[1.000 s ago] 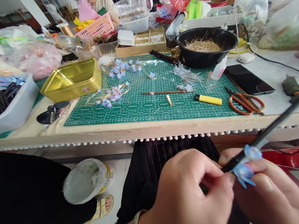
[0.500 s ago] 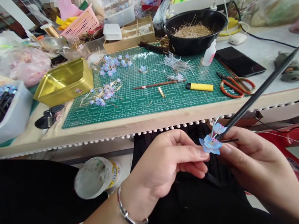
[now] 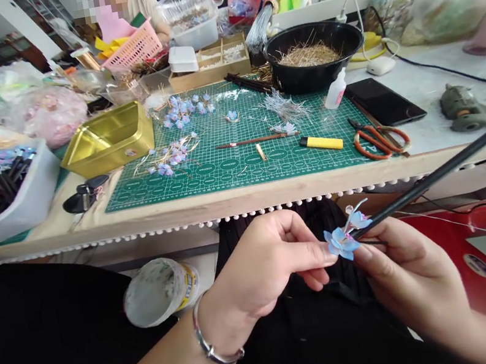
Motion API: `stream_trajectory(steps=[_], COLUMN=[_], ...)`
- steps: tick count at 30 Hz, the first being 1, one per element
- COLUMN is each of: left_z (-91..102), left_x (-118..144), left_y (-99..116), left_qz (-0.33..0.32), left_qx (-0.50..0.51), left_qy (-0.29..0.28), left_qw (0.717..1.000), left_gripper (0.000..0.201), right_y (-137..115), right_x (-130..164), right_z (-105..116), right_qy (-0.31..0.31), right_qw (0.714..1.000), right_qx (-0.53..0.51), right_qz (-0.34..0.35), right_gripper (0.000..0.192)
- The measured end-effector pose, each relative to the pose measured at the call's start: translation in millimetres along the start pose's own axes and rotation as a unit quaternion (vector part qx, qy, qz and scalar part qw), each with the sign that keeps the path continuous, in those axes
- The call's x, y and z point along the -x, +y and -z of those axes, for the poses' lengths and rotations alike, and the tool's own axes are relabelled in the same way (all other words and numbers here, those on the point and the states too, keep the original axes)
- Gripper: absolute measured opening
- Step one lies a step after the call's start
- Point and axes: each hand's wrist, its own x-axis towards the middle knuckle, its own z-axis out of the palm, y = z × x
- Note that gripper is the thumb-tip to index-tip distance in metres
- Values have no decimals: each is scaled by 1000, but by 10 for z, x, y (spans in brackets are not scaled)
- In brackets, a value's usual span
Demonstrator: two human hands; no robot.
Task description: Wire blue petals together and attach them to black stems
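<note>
In front of my lap, my left hand pinches the edge of a blue petalled flower between thumb and fingers. The flower sits at the end of a long dark hair stick, with a second small blue bloom, a wire stem and a clear bead beside it. My right hand is closed on the stick's flowered end, thumb close to the petals. The stick slants up to the right, past the frame edge. My right fingers partly hide the join.
On the green cutting mat lie blue flower sprays, a yellow lighter, orange-handled scissors and a glue bottle. A gold tin and black bowl stand behind. A bucket is below; a person sits opposite.
The hair stick has tilted lower, its far end swinging right and down out of frame. Both hands keep their hold on the flowered end. The view has shifted slightly.
</note>
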Motion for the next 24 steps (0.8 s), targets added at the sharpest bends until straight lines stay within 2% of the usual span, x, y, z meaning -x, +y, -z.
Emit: stream_trajectory(steps=[4, 6, 10, 13, 16, 18, 20, 21, 22, 24], left_z=[-19, -14, 69, 184, 300, 362, 402, 408, 404, 362], left_x=[17, 28, 58, 123, 252, 350, 415, 422, 410, 335], left_y=[-39, -79, -155, -142, -25, 97, 224, 280, 326, 386], left_qz=[10, 20, 43, 96, 103, 33, -98, -163, -215, -261], left_qx=[30, 51, 48, -1, -63, -100, -145, -192, -259, -419], left_qy=[2, -8, -78, -141, -136, -80, -5, 12, 4, -76], left_qw=[999, 998, 995, 985, 983, 991, 985, 968, 942, 866], left_gripper=[33, 33, 37, 45, 39, 27, 14, 10, 10, 23], right_y=[-50, -70, -71, -51, -7, 33, 65, 74, 76, 68], right_x=[-100, -193, -364, -440, -483, -499, -507, -508, -509, -513], right_z=[23, 68, 186, 233, 237, 226, 204, 187, 166, 116], right_qy=[-21, -57, -164, -217, -249, -268, -293, -311, -332, -381], right_qw=[999, 995, 946, 919, 899, 886, 874, 867, 858, 840], right_qx=[-26, -72, -206, -223, -221, -216, -205, -198, -191, -173], right_qz=[-6, -51, -189, -242, -286, -311, -329, -336, -341, -346], right_gripper=[7, 10, 23, 31, 33, 31, 29, 29, 28, 27])
